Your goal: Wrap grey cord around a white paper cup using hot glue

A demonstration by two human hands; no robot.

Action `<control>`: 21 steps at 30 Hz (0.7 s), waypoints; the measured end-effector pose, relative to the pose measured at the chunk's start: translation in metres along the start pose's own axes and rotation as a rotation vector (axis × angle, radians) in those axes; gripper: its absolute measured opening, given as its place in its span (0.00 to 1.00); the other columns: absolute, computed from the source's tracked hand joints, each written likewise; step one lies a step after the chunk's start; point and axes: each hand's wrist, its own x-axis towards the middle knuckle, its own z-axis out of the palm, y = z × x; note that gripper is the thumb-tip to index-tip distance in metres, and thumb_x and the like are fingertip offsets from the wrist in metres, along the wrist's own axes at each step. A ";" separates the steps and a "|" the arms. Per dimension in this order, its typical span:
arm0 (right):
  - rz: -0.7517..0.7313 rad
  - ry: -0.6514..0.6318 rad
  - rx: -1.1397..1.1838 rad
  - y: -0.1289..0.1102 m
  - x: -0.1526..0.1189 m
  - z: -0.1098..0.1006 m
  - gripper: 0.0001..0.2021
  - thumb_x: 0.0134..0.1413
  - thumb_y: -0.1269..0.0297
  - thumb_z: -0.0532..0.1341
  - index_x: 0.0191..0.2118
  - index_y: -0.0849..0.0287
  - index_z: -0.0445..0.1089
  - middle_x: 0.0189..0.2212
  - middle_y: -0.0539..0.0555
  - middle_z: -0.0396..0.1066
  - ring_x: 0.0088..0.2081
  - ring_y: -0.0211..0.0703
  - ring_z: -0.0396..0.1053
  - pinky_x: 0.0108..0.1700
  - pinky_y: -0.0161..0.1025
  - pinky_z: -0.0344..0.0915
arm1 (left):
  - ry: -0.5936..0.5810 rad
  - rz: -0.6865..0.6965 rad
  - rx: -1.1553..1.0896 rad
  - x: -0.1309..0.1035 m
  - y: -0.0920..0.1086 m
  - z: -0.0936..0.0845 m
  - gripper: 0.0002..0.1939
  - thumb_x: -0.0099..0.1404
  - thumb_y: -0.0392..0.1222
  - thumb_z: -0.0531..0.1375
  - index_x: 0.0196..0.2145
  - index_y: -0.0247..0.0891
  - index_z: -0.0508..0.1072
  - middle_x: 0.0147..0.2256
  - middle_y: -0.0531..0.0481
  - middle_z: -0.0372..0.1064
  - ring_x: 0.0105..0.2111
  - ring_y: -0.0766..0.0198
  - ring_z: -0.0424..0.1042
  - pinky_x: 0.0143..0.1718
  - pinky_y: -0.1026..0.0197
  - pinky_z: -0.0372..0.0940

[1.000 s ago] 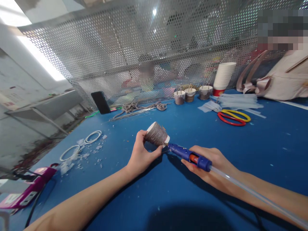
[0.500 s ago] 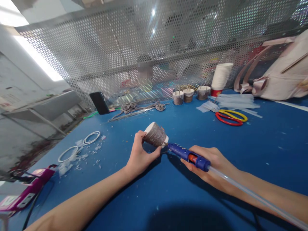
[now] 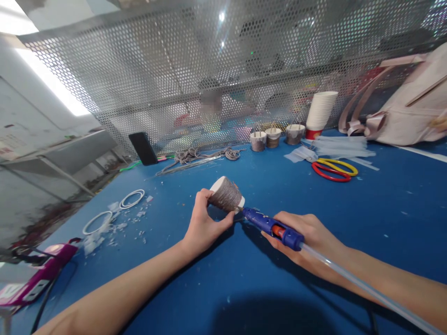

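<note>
A paper cup wound with grey-brown cord lies tilted in my left hand, thumb at its rim end and fingers at its base. A white band of bare cup shows at the end facing right. My right hand is wrapped around a blue glue gun, with a long clear glue stick running out of its back. The nozzle meets the cup's edge close to my left thumb; whether it touches the cord or the paper I cannot tell.
Along the perforated metal screen stand a phone, grey cord, several small wrapped cups and a paper cup stack. Glue sticks, coloured rings and a bag are right. White rings and a power strip are left.
Almost nothing has changed. Both hands keep the cup and the glue gun in the same pose, and the view has shifted very slightly.
</note>
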 end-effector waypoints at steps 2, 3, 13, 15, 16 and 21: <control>-0.016 -0.011 -0.003 0.001 -0.001 0.001 0.09 0.59 0.63 0.55 0.28 0.58 0.64 0.20 0.50 0.68 0.19 0.34 0.62 0.23 0.33 0.55 | -0.001 -0.006 -0.004 0.000 0.000 0.000 0.20 0.52 0.41 0.65 0.37 0.40 0.59 0.35 0.52 0.59 0.35 0.64 0.63 0.39 0.58 0.63; -0.024 -0.012 -0.008 0.001 -0.001 0.001 0.09 0.59 0.63 0.55 0.28 0.58 0.64 0.20 0.50 0.68 0.19 0.34 0.62 0.23 0.33 0.55 | 0.001 -0.012 -0.010 0.000 0.001 0.000 0.20 0.52 0.41 0.65 0.37 0.40 0.59 0.35 0.52 0.59 0.35 0.64 0.63 0.39 0.58 0.63; 0.002 -0.002 0.003 0.000 0.000 -0.004 0.11 0.59 0.60 0.55 0.28 0.58 0.64 0.22 0.51 0.70 0.19 0.34 0.63 0.23 0.33 0.57 | 0.005 -0.010 -0.041 0.001 0.003 -0.001 0.18 0.50 0.39 0.66 0.35 0.41 0.60 0.33 0.54 0.59 0.33 0.65 0.62 0.37 0.60 0.60; -0.008 -0.003 0.022 -0.001 0.001 -0.005 0.11 0.59 0.61 0.55 0.28 0.58 0.64 0.21 0.51 0.70 0.19 0.34 0.63 0.23 0.33 0.57 | -0.005 -0.003 -0.053 0.002 0.003 -0.001 0.18 0.51 0.39 0.65 0.36 0.41 0.60 0.33 0.54 0.59 0.33 0.65 0.62 0.37 0.61 0.61; -0.006 0.011 0.030 -0.002 0.002 -0.006 0.11 0.59 0.61 0.55 0.27 0.58 0.65 0.21 0.50 0.69 0.19 0.34 0.63 0.23 0.33 0.57 | -0.016 0.000 -0.062 0.002 0.003 -0.002 0.18 0.51 0.39 0.65 0.36 0.41 0.60 0.33 0.54 0.59 0.33 0.65 0.62 0.37 0.61 0.61; 0.093 0.008 0.075 -0.009 0.007 -0.016 0.11 0.59 0.61 0.56 0.26 0.57 0.65 0.19 0.48 0.67 0.19 0.35 0.62 0.22 0.33 0.56 | -0.058 0.003 -0.105 0.002 0.002 -0.002 0.17 0.53 0.39 0.64 0.37 0.41 0.60 0.34 0.54 0.60 0.33 0.65 0.63 0.37 0.61 0.62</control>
